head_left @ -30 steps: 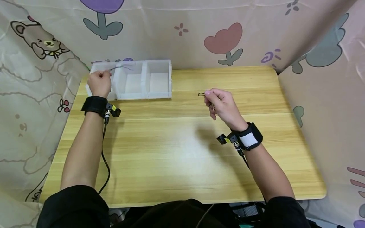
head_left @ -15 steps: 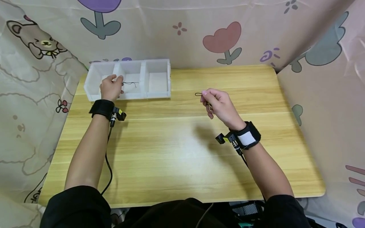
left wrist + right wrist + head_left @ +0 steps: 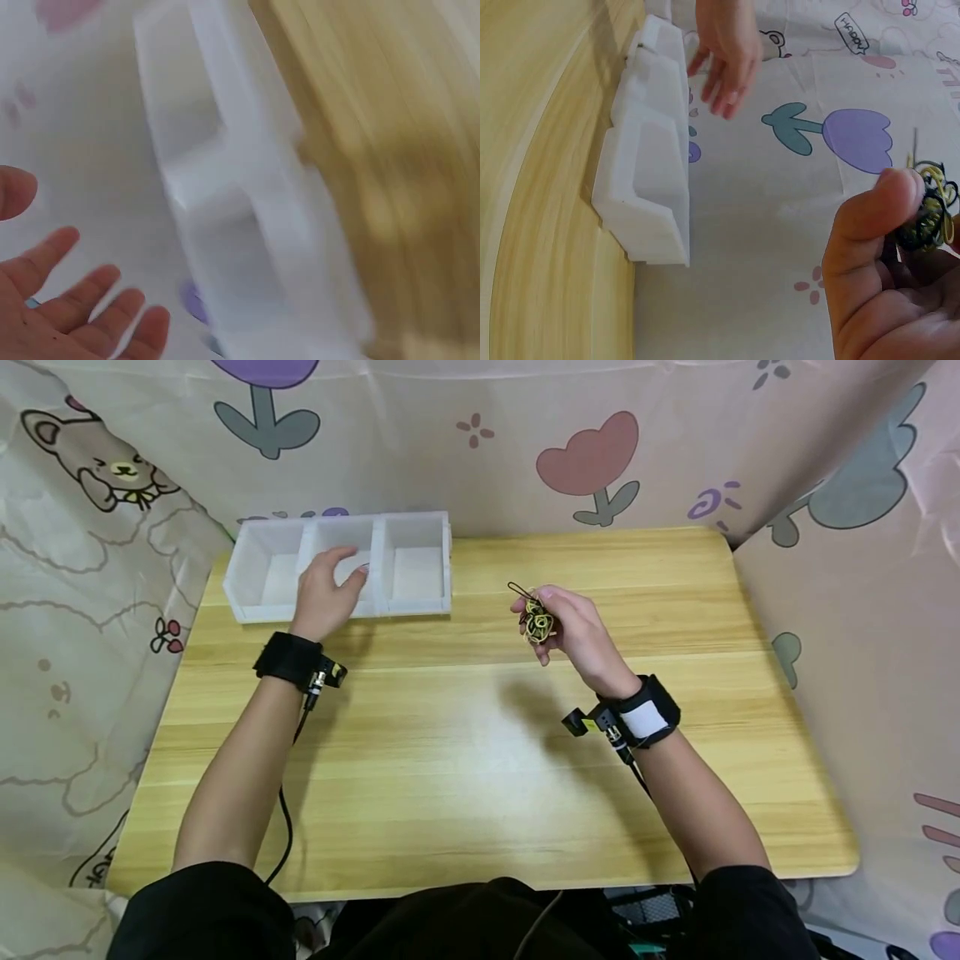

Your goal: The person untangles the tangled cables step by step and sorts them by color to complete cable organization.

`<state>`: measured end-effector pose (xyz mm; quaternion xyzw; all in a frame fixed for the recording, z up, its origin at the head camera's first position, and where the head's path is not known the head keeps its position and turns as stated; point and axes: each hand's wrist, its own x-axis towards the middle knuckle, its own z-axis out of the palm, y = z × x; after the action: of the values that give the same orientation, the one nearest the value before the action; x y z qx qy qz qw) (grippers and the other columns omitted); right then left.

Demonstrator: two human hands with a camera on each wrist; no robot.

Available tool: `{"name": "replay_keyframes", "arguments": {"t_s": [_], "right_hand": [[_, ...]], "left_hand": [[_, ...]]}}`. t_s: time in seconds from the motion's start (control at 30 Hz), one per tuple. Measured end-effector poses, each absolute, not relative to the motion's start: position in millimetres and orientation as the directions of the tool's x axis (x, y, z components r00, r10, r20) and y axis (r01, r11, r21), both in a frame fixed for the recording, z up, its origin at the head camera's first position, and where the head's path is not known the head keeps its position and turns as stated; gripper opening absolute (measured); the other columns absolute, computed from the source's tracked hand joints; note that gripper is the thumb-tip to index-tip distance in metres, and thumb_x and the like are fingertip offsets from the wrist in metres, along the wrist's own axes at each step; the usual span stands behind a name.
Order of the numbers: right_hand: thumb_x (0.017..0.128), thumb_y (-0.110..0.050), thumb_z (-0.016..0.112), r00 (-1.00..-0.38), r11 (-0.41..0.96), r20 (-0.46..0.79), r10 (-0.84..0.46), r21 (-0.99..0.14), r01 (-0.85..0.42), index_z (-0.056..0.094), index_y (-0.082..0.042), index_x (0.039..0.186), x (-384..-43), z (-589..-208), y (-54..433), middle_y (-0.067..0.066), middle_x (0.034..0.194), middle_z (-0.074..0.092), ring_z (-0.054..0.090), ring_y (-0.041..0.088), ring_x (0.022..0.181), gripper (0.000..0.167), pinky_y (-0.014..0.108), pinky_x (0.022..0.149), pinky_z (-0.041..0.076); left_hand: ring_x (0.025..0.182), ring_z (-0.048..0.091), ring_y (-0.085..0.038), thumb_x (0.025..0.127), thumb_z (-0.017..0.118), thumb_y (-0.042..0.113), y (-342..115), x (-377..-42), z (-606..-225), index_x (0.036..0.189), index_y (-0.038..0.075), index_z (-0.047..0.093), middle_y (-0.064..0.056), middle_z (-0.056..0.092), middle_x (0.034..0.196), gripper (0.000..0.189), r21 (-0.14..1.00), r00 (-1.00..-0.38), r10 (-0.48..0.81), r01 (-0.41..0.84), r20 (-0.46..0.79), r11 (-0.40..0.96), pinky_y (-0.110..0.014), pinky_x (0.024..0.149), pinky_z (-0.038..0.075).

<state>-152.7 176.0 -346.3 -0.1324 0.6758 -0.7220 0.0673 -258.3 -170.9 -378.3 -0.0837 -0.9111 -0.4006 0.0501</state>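
While my right hand (image 3: 588, 631) grips a tangled black-and-yellow bundle (image 3: 538, 625) with a dark loop (image 3: 519, 589), above the wooden tabletop (image 3: 450, 760), right of the white three-compartment tray (image 3: 415, 607), my left hand (image 3: 326, 597) hangs near the tray, fingers (image 3: 86, 291) spread wide

Bare left forearm (image 3: 240, 777), out of black fabric left sleeve (image 3: 202, 910): reaches forward, leans slightly inward. Bare left hand (image 3: 326, 597): left thumb (image 3: 15, 193) well apart from left fingers (image 3: 90, 296), these loosely extended, gaps between tips. Bare right forearm (image 3: 705, 802), out of black fabric right sleeve (image 3: 750, 910): slants forward, inward. Bare right hand (image 3: 570, 622): right thumb (image 3: 877, 206) bent, fingers curled, pinch grip. Hands well apart.
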Motion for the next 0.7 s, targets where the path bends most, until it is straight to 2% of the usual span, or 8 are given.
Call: {"name": "replay_keyframes", "arguments": {"t_s": [0.07,0.13,0.2,0.27,0.4,0.53,0.63,0.7], "right_hand": [[0.11,-0.022,0.037,-0.952,-0.087,0.107,-0.287,-0.993,-0.086,0.06,0.013,0.114,-152.8,-344.8,174.4,0.018,0.098,0.063,0.056,0.02,0.061,0.042,0.03,0.051,0.05],[0.109,-0.019,0.038,-0.949,-0.097,0.11,-0.297,-0.992,-0.085,0.063,0.01,0.114,-152.8,-343.2,172.7,0.018,0.104,0.064,0.061,0.022,0.063,0.038,0.03,0.053,0.052],[0.108,-0.016,0.04,-0.948,-0.104,0.109,-0.3,-0.991,-0.082,0.064,0.007,0.113,-152.9,-341.2,170.1,0.017,0.112,0.065,0.065,0.024,0.068,0.034,0.031,0.056,0.054],[0.108,-0.015,0.043,-0.948,-0.105,0.112,-0.299,-0.991,-0.084,0.064,0.007,0.113,-152.5,-339.0,167.1,0.016,0.119,0.064,0.069,0.025,0.075,0.032,0.031,0.059,0.056],[0.107,-0.015,0.049,-0.945,-0.113,0.138,-0.296,-0.988,-0.109,0.061,0.013,0.119,-151.9,-336.0,160.1,0.016,0.121,0.064,0.069,0.025,0.088,0.033,0.035,0.066,0.058],[0.106,-0.015,0.053,-0.942,-0.103,0.158,-0.296,-0.986,-0.133,0.063,0.01,0.118,-152.4,-334.3,153.5,0.015,0.114,0.066,0.067,0.025,0.093,0.029,0.036,0.074,0.058],[0.105,-0.015,0.055,-0.937,-0.087,0.17,-0.304,-0.985,-0.151,0.065,0.006,0.115,-152.0,-332.1,149.6,0.015,0.107,0.069,0.069,0.027,0.093,0.026,0.035,0.077,0.058],[0.104,-0.015,0.056,-0.932,-0.092,0.187,-0.31,-0.982,-0.166,0.065,0.007,0.115,-151.1,-330.5,148.0,0.016,0.103,0.07,0.07,0.027,0.092,0.026,0.037,0.078,0.058]], "left_hand": [[0.137,0.044,-0.031,0.104,0.057,0.026,-154.8,-247.7,-372.8,0.143,0.005,0.054,-0.015,0.05,0.146,0.045,0.734,-0.958,0.178,0.286,0.224,0.617,-0.048,0.11,0.035],[0.13,0.05,-0.033,0.103,0.059,0.023,-135.8,-234.2,-364.4,0.141,0.005,0.056,-0.014,0.054,0.143,0.042,0.745,-0.925,0.257,0.378,0.28,0.55,-0.047,0.101,0.043],[0.123,0.055,-0.03,0.101,0.062,0.019,-115.5,-219.4,-354.5,0.14,0.004,0.056,-0.012,0.057,0.14,0.042,0.763,-0.883,0.335,0.458,0.329,0.456,-0.046,0.093,0.048],[0.12,0.058,-0.026,0.1,0.064,0.018,-96.4,-205.9,-344.6,0.14,0.004,0.055,-0.011,0.059,0.138,0.044,0.77,-0.832,0.415,0.523,0.368,0.366,-0.042,0.09,0.049],[0.118,0.059,-0.018,0.094,0.072,0.021,-66.3,-185.3,-329.8,0.146,0.006,0.05,-0.007,0.058,0.139,0.058,0.771,-0.743,0.528,0.593,0.411,0.235,-0.039,0.087,0.05],[0.116,0.056,-0.014,0.087,0.081,0.024,-48.5,-174.9,-324.9,0.149,0.007,0.046,-0.005,0.056,0.138,0.074,0.713,-0.662,0.58,0.676,0.475,0.187,-0.038,0.086,0.047],[0.118,0.053,-0.015,0.086,0.083,0.022,-41.0,-172.2,-324.6,0.148,0.003,0.046,-0.008,0.056,0.135,0.075,0.658,-0.614,0.59,0.732,0.524,0.177,-0.034,0.092,0.045],[0.118,0.054,-0.016,0.088,0.081,0.018,-38.0,-172.3,-324.5,0.146,-0.001,0.048,-0.01,0.058,0.132,0.069,0.641,-0.599,0.585,0.749,0.546,0.169,-0.032,0.097,0.045]]}}
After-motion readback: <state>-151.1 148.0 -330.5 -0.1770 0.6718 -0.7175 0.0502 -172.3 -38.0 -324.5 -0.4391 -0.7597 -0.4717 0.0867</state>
